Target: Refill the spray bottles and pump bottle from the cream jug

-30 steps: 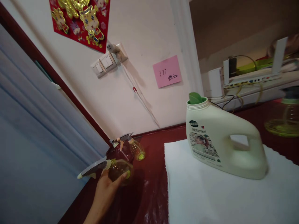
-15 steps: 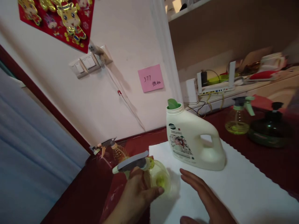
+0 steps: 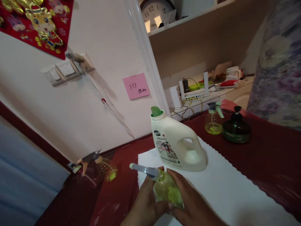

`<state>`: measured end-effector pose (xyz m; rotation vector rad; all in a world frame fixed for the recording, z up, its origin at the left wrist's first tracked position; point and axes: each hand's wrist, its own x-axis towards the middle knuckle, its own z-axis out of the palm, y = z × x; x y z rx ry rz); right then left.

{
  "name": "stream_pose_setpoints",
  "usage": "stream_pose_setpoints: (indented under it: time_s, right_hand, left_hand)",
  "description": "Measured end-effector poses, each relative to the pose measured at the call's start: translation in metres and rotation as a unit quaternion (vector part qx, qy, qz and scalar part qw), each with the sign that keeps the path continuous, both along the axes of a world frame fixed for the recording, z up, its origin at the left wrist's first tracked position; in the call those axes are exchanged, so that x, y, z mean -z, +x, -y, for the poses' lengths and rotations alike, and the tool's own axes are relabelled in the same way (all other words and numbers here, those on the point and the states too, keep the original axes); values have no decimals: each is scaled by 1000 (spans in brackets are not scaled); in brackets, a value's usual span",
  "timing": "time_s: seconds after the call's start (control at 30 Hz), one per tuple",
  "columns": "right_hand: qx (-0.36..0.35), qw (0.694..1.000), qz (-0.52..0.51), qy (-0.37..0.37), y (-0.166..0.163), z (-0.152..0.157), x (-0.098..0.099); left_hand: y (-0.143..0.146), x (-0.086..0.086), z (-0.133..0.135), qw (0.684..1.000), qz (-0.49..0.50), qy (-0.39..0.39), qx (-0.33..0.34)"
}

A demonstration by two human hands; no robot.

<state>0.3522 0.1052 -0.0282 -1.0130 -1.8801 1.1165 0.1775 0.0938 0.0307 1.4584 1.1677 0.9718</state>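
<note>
Both my hands hold a small clear spray bottle (image 3: 166, 188) with yellow-green liquid and a grey trigger head pointing left. My left hand (image 3: 147, 201) grips it from the left. On the other side my right hand (image 3: 190, 204) wraps around its body. The bottle hovers over the near left corner of a white cloth (image 3: 225, 188) on a dark red table (image 3: 270, 163). Just behind it on the cloth stands a cream detergent jug (image 3: 178, 144), uncapped, with a green spout and a handle.
Another spray bottle (image 3: 103, 168) lies at the table's left edge by the wall. A yellow spray bottle (image 3: 213, 119) and a dark round bottle (image 3: 236, 130) stand at the back right. A person in a flowered garment (image 3: 279, 69) stands at the far right.
My left hand has carried the spray bottle from the table's left edge rightward over the white cloth. My right hand came in and closed on the bottle. The view swung right.
</note>
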Motion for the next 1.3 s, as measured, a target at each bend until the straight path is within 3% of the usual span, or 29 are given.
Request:
stream_pose_setpoints:
  time_s: [0.17, 0.3, 0.43, 0.7, 0.93, 1.3]
  right_hand:
    - [-8, 1000, -12, 15, -3, -2, 3]
    - [-4, 1000, 23, -11, -3, -1, 2]
    - [-10, 999, 44, -16, -2, 1, -1]
    - [-7, 999, 41, -7, -2, -1, 2]
    - [-4, 999, 37, -2, 0, 1, -2]
    - [1, 1000, 28, -10, 1, 3, -5]
  left_hand:
    - [-3, 1, 3, 998, 46, -46, -23]
    - [-3, 3, 5, 986, 134, -8, -101]
    - [1, 3, 5, 972, 176, -18, -157]
    - [2, -17, 2, 954, 204, 4, -220]
    - [-6, -45, 5, 962, 181, 36, -202]
    - [-9, -50, 11, 982, 101, 117, -110]
